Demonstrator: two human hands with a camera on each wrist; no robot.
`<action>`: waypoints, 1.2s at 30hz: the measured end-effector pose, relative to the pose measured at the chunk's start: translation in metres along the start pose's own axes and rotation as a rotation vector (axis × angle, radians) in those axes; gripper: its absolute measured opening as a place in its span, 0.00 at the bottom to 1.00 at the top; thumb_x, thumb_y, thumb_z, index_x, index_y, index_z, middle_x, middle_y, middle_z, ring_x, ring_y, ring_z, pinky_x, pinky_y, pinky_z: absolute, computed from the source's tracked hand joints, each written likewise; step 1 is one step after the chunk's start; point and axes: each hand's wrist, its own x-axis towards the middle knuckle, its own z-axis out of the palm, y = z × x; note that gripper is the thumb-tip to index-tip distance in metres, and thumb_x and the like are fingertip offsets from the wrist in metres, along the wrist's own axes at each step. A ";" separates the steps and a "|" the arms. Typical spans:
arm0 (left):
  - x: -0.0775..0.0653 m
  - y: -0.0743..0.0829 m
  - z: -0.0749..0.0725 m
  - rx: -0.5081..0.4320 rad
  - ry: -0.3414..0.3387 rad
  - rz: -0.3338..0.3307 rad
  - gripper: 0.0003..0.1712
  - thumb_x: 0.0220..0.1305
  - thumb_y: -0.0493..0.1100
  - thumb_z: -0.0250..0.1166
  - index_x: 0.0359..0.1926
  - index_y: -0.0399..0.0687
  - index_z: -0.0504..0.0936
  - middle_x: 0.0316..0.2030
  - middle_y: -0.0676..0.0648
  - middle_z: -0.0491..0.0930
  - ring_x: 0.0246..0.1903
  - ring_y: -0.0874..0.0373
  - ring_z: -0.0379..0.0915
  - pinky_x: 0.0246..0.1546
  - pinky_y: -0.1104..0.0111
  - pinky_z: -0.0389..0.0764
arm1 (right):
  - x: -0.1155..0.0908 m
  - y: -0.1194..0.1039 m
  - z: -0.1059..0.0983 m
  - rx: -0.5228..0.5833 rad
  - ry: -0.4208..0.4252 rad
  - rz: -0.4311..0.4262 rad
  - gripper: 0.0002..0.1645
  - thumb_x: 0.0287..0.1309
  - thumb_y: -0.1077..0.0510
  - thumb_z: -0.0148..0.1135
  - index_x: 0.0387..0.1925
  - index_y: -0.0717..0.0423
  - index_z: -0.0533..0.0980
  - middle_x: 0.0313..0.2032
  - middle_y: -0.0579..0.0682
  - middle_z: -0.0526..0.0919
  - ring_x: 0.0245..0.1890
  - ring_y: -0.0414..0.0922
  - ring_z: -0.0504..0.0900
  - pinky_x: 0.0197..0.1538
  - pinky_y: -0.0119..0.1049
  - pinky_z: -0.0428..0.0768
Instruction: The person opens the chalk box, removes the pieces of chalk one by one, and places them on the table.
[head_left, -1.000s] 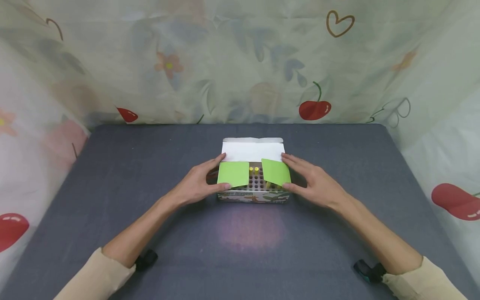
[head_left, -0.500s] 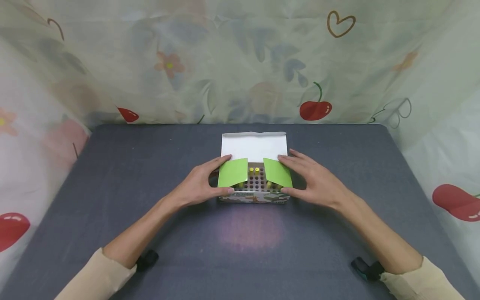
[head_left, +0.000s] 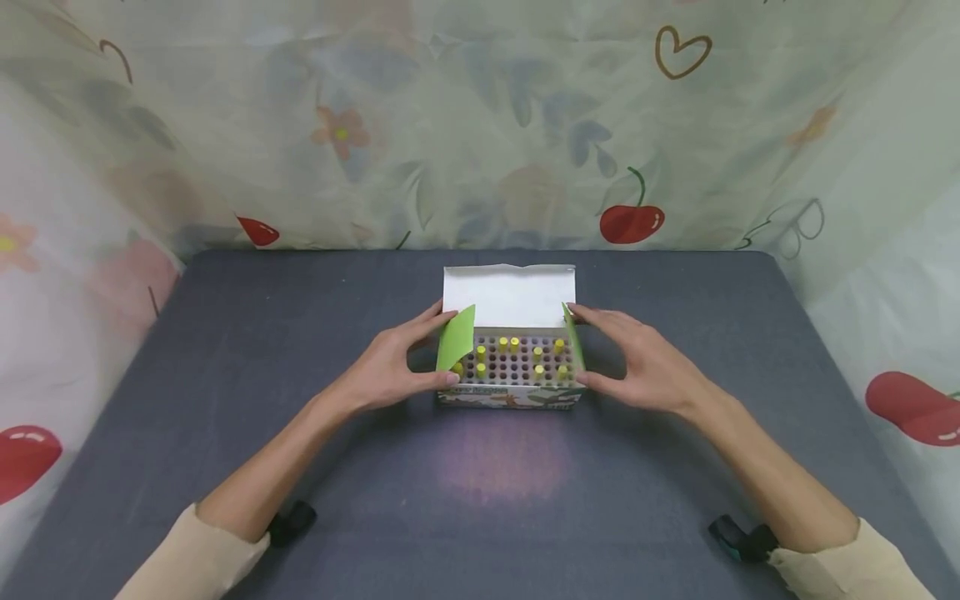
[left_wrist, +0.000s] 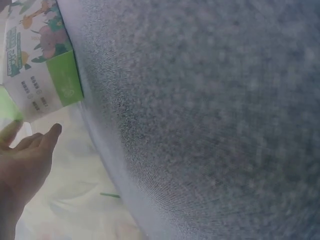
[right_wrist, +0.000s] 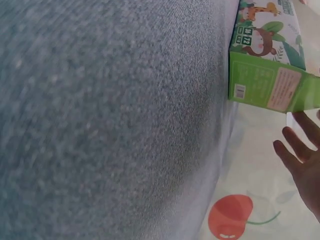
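- I see the box mid-frame, yellow-tipped sticks in its holes.
- Left hand: fingers, thumb spread, touching left flap.
- Right hand: spread too, at right flap.

The table has a dark grey-blue top with a fine, cloth-like grain, plain to see in the wrist views. Its far edge runs straight across and ends in rounded corners, and its sides spread outward toward the bottom of the head view. A faint pinkish patch of light falls on it just in front of the box, which stands on its base directly on the surface, near the middle of the width and closer to the far edge, its long printed wall facing the person
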 end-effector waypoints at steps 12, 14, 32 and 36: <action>-0.008 0.002 -0.008 -0.103 0.075 0.073 0.53 0.61 0.42 0.73 0.79 0.56 0.51 0.76 0.48 0.54 0.72 0.50 0.57 0.70 0.55 0.68 | -0.004 0.003 -0.005 0.163 0.032 0.026 0.66 0.49 0.61 0.76 0.80 0.41 0.45 0.69 0.52 0.68 0.62 0.50 0.74 0.61 0.56 0.78; -0.010 0.003 -0.010 -0.128 0.090 0.070 0.54 0.61 0.39 0.73 0.79 0.57 0.50 0.74 0.46 0.59 0.70 0.48 0.61 0.68 0.54 0.69 | -0.004 0.004 -0.006 0.138 0.049 0.011 0.67 0.47 0.61 0.77 0.80 0.42 0.46 0.70 0.51 0.67 0.64 0.50 0.71 0.60 0.54 0.78; -0.019 -0.004 -0.020 -0.172 0.209 0.053 0.58 0.53 0.29 0.75 0.78 0.54 0.52 0.69 0.45 0.66 0.63 0.50 0.69 0.62 0.54 0.75 | -0.011 0.013 -0.018 0.053 0.156 -0.066 0.48 0.43 0.57 0.80 0.68 0.50 0.70 0.70 0.47 0.67 0.67 0.47 0.68 0.65 0.25 0.66; -0.021 -0.007 -0.019 -0.150 0.238 0.036 0.57 0.51 0.31 0.77 0.77 0.53 0.55 0.70 0.45 0.65 0.63 0.50 0.69 0.63 0.52 0.74 | -0.014 0.015 -0.019 0.027 0.161 -0.055 0.46 0.41 0.56 0.82 0.65 0.51 0.74 0.66 0.46 0.71 0.64 0.46 0.70 0.64 0.28 0.68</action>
